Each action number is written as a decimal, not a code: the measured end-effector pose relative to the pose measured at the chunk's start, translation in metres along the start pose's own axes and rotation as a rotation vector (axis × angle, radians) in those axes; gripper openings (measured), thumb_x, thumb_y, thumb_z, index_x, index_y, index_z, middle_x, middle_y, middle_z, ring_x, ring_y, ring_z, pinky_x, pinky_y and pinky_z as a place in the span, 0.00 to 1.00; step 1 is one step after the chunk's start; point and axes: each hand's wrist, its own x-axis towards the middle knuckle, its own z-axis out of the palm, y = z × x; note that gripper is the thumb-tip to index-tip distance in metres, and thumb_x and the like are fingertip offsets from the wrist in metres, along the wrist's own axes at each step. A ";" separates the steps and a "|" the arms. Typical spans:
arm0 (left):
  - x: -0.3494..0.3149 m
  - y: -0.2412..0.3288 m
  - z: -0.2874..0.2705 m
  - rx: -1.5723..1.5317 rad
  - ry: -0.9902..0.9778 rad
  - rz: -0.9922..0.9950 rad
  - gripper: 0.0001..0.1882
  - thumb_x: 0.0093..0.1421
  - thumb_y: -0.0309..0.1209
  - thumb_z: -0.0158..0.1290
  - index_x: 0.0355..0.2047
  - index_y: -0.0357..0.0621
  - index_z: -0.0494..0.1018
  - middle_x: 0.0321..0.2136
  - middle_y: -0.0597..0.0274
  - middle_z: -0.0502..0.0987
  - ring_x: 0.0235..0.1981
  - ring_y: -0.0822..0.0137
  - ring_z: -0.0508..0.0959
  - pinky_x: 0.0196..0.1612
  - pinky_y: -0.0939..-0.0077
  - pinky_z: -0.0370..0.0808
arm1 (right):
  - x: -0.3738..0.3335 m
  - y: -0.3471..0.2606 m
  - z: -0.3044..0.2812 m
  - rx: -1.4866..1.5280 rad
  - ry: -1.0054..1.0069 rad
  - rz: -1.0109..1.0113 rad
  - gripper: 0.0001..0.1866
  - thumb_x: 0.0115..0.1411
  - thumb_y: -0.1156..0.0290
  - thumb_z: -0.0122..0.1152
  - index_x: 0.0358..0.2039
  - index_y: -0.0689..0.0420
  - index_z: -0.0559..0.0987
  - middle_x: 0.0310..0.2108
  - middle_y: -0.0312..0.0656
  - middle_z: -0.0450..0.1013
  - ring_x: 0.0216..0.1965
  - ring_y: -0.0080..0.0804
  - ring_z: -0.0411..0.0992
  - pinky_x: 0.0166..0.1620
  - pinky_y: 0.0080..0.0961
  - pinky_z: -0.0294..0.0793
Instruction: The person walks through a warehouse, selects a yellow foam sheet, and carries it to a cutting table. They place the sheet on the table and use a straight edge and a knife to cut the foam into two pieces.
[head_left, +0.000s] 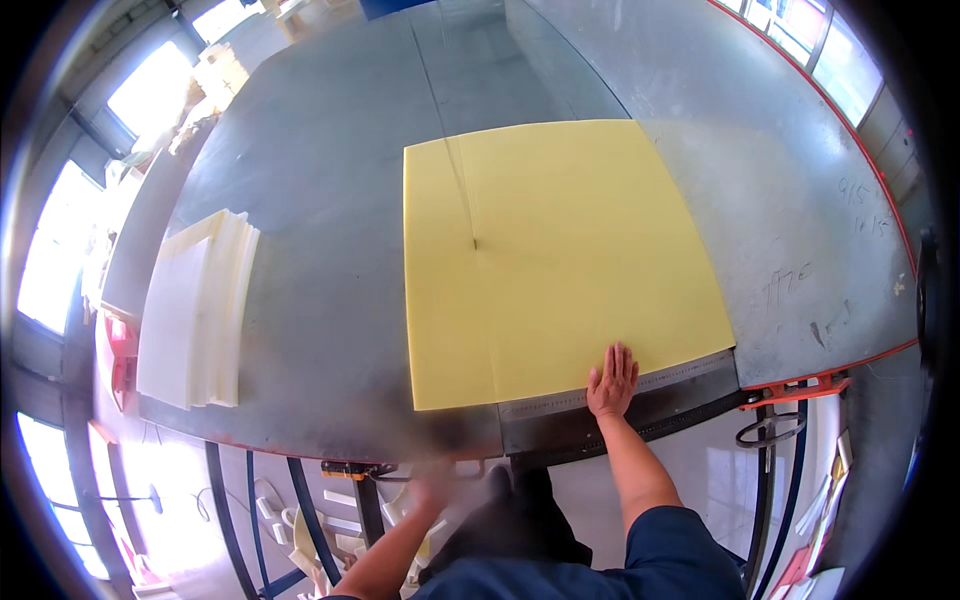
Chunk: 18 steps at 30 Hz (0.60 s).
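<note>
Grey table wide; right hand fingers flat on yellow foam sheet edge; left hand blurred, grip unclear.

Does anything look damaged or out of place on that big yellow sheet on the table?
The yellow foam sheet has a straight slit running in from its far edge and stopping partway. It lies flat under the right hand. The left hand is too blurred to judge.
</note>
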 end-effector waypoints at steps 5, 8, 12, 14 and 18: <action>0.100 0.012 -0.047 -0.120 0.532 -0.250 0.24 0.45 0.38 0.66 0.41 0.42 0.72 0.38 0.53 0.76 0.41 0.49 0.75 0.44 0.58 0.72 | 0.004 -0.001 -0.001 -0.005 -0.040 -0.009 0.33 0.58 0.58 0.52 0.63 0.57 0.62 0.66 0.44 0.54 0.68 0.46 0.49 0.67 0.48 0.45; 0.173 -0.015 -0.041 -0.158 0.239 -0.428 0.30 0.47 0.49 0.62 0.41 0.37 0.72 0.36 0.49 0.76 0.40 0.48 0.76 0.44 0.57 0.72 | 0.004 0.002 -0.002 -0.023 -0.053 -0.003 0.34 0.58 0.57 0.52 0.63 0.57 0.62 0.66 0.45 0.54 0.68 0.47 0.50 0.67 0.48 0.45; 0.219 -0.032 -0.029 -0.098 -0.082 -0.478 0.44 0.53 0.66 0.49 0.51 0.34 0.71 0.47 0.40 0.75 0.50 0.44 0.75 0.51 0.57 0.72 | 0.011 -0.004 -0.005 0.019 -0.073 -0.014 0.34 0.57 0.58 0.53 0.63 0.57 0.62 0.66 0.45 0.54 0.67 0.47 0.50 0.67 0.48 0.46; 0.231 -0.049 -0.024 -0.072 -0.157 -0.466 0.45 0.52 0.67 0.49 0.52 0.35 0.71 0.47 0.38 0.75 0.49 0.45 0.76 0.50 0.56 0.72 | 0.012 -0.002 -0.004 0.013 -0.073 -0.011 0.34 0.57 0.58 0.54 0.63 0.57 0.62 0.66 0.45 0.55 0.67 0.47 0.51 0.67 0.49 0.47; 0.196 -0.103 -0.060 0.029 0.001 -0.546 0.42 0.47 0.65 0.57 0.41 0.33 0.77 0.39 0.40 0.79 0.41 0.47 0.80 0.45 0.57 0.76 | 0.011 0.000 -0.013 0.025 -0.095 0.003 0.34 0.58 0.58 0.53 0.63 0.57 0.61 0.66 0.46 0.55 0.67 0.48 0.50 0.67 0.49 0.46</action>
